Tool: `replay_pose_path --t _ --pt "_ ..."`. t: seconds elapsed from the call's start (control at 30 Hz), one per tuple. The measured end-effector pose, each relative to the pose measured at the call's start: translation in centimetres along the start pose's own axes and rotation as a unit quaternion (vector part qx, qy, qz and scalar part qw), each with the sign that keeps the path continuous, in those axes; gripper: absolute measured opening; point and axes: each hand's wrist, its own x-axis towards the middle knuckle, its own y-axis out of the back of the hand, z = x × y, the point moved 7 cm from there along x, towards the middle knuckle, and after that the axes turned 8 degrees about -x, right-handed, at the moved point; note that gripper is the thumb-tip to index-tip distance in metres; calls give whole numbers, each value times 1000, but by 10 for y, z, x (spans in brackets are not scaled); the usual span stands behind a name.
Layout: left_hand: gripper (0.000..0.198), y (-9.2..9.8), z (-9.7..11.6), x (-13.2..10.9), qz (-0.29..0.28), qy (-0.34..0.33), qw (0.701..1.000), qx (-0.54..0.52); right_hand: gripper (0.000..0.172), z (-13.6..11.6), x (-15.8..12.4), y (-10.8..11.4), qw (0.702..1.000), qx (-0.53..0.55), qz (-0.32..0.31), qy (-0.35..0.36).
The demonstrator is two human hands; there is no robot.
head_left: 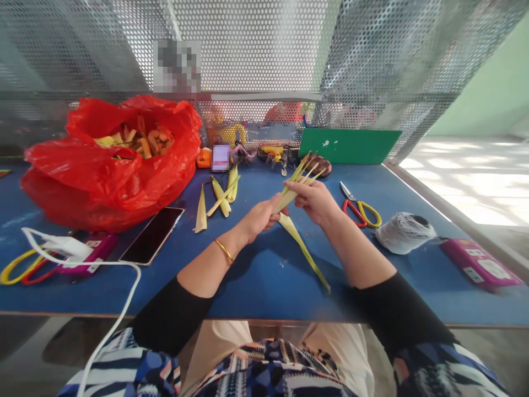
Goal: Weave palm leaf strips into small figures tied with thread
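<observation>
Across the blue bench (260,300) I see a dark-screened phone (152,236) beside a bulging red plastic bag (115,207), 2 purple boxes (481,263) well apart, a white cable (134,284) trailing off the front edge, and a green board (351,148) before perforated metal (252,44).

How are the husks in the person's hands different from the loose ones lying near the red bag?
The held husks are gripped by the left hand and right hand; the loose husks lie on the blue table.
The held husks form one bunch with narrow tips fanning out; the loose husks are several pieces, some broad, with a thin strip across one.
Both are pale yellow-green.
</observation>
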Motion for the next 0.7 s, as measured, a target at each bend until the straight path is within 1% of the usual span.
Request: replay_pose_path --t 0.1,0.2,0.3,0.37,0.47,0.57,0.63,0.7 --pt "44 5 5 -1 9 -17 1000 22 34 -9 0 12 999 27 27 11" --pt "37 9 8 -1 11 -25 999 35 34 -15 1 21 999 19 40 29" --pt "35 12 9 1 15 -35 998 43 37 -18 1 23 998 -23 35 45" --pt "36 13 9 2 14 -42 998 42 36 -18 1 24 997 -37 43 49" --pt "36 15 9 3 8 -40 998 41 34 -19 0 27 996 -30 68 44" --pt "33 22 14 3 -3 -34 998 60 34 -23 -1 31 995 -30 86 44" --pt "31 29 20 2 -8 -17 995 96 33 -26 -3 27 995 -45 71 52" --pt "33 36 24 -1 -1 14 992 124 32 -27 -5 18 996 -63 34 59"
